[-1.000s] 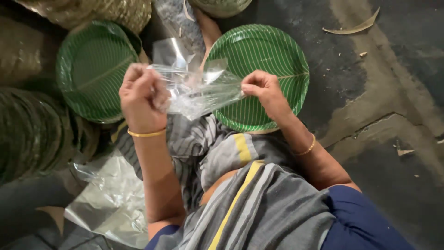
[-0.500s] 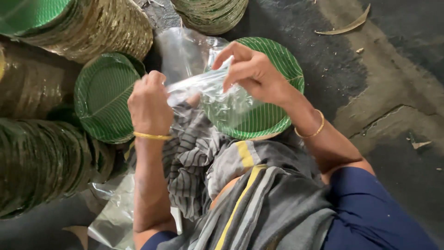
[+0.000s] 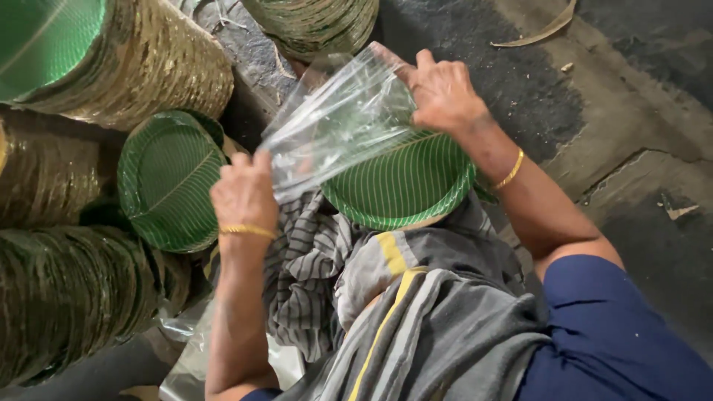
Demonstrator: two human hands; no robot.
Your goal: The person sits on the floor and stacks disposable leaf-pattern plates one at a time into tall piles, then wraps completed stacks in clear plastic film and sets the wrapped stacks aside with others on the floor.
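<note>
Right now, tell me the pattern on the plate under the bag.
Green with a pale leaf-vein pattern, plate, head view.

Clear glossy plastic bag, crinkly; green plate looks smooth paper w/ sheen; floor rough matt concrete.

Your one head camera looks steeply down from close above your lap, taking in both hands, plate stacks at nine to eleven o'clock, floor at two.
</note>
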